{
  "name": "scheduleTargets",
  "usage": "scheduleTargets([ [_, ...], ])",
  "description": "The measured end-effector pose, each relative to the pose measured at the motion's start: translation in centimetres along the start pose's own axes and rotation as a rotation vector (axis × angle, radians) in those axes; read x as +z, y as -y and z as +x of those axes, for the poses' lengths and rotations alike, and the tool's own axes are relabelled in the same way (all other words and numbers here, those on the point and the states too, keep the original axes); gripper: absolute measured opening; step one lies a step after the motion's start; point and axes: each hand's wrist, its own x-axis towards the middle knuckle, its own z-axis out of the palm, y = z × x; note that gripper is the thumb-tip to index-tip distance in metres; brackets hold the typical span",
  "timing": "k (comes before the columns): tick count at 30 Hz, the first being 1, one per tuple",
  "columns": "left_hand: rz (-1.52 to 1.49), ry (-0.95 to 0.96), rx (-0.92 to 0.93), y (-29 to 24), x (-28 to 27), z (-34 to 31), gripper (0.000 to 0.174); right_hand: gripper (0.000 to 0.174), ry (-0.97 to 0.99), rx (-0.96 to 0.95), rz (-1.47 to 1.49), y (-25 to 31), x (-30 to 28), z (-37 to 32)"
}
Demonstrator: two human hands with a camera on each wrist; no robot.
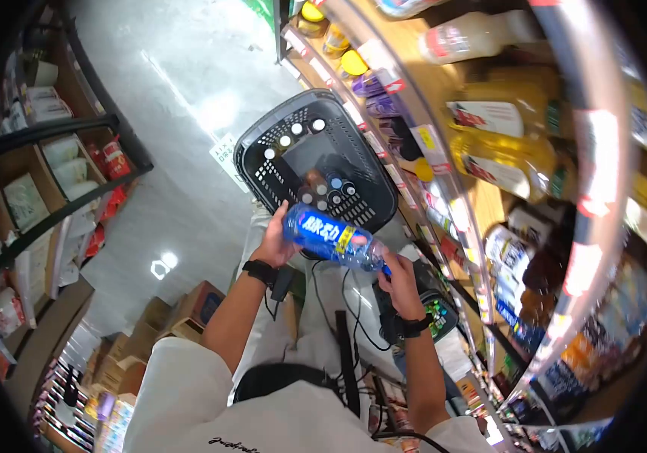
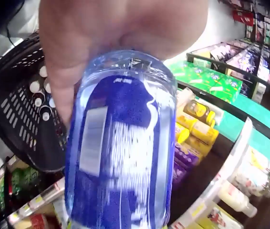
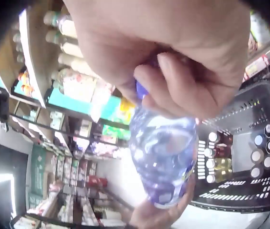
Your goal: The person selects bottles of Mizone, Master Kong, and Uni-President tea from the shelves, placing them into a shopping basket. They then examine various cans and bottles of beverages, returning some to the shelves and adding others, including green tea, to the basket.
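Observation:
A clear drink bottle (image 1: 331, 238) with a blue label and blue cap is held sideways between both hands, over the near end of a dark basket (image 1: 257, 124). My left hand (image 1: 275, 241) grips the bottle's base end, with fingers along its side in the left wrist view. At the other end, my right hand (image 1: 400, 285) has its fingers curled round the cap (image 3: 140, 89), which is mostly hidden by them. Inside the basket stand several capped bottles (image 3: 222, 164), some with white lids, in two groups.
Along the right runs a shelf with yellow oil bottles (image 1: 501, 162), a pale bottle (image 1: 474, 38) and yellow-lidded jars (image 1: 354, 63). Low shelving with packets (image 1: 27, 200) lines the left side. Cardboard boxes (image 1: 154, 321) stand on the floor at lower left. Cables (image 1: 346, 302) hang by the legs.

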Motion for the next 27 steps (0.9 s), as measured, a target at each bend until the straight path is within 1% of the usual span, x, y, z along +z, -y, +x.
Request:
scheduleTargets([
  [1, 0.036, -0.024, 0.126, 0.5, -0.1, 2.0, 0.061, 0.035, -0.034, -0.047, -0.051, -0.3, 0.9, 2.6],
  [2, 0.099, -0.088, 0.207, 1.1, -0.6, 4.2, 0.062, 0.035, -0.082, -0.089, -0.101, -0.9, 1.5, 4.9],
  [4, 0.169, -0.239, 0.359, 3.1, 0.4, 8.8, 0.066, 0.037, -0.143, -0.315, -0.252, -2.7, 3.4, 11.1],
  [5, 0.19, -0.193, 0.341, 4.2, -0.8, 11.9, 0.072, 0.038, -0.209, -0.447, -0.409, -3.7, 4.3, 14.8],
  [6, 0.086, -0.169, 0.296, 5.0, -0.8, 14.3, 0.063, 0.038, -0.264, -0.592, -0.563, -4.1, 5.0, 18.5],
  [8, -0.081, -0.041, 0.29, 6.2, -1.6, 18.5, 0.053, 0.039, -0.274, -0.568, -0.661, -3.8, 5.6, 24.5],
  [9, -0.056, -0.092, 0.304, 6.8, -2.2, 20.5, 0.044, 0.04, -0.281, -0.547, -0.711, -4.0, 5.9, 27.2],
  [10, 0.006, -0.141, 0.277, 7.2, -2.6, 21.9, 0.045, 0.044, -0.342, -0.597, -0.865, -4.2, 6.0, 30.4],
  [12, 0.191, -0.159, 0.201, 7.4, -3.6, 23.6, 0.036, 0.051, -0.364, -0.597, -1.028, -4.8, 6.1, 35.0],
  [13, 0.208, -0.169, 0.162, 7.5, -4.2, 24.2, 0.031, 0.056, -0.338, -0.527, -1.12, -5.1, 5.9, 37.0],
  [14, 0.218, -0.165, 0.157, 7.5, -4.8, 24.7, 0.031, 0.061, -0.313, -0.461, -1.21, -5.2, 5.7, 38.9],
  [15, 0.228, -0.161, 0.151, 7.5, -5.2, 24.9, 0.031, 0.06, -0.321, -0.407, -1.242, -5.8, 5.4, 40.9],
  [18, 0.295, -0.185, 0.111, 6.9, -5.7, 23.7, 0.032, 0.056, -0.314, -0.313, -1.315, -6.3, 5.1, 43.7],
  [19, 0.306, -0.199, 0.1, 6.8, -6.0, 23.2, 0.031, 0.055, -0.294, -0.253, -1.386, -6.7, 5.1, 44.6],
  [24, 0.306, -0.23, 0.028, 6.3, -8.8, 22.0, 0.034, 0.059, -0.334, -0.213, -1.441, -8.2, 5.8, 45.9],
  [27, 0.336, -0.24, 0.013, 6.4, -9.8, 21.5, 0.03, 0.058, -0.322, -0.172, -1.425, -8.3, 6.2, 47.0],
])
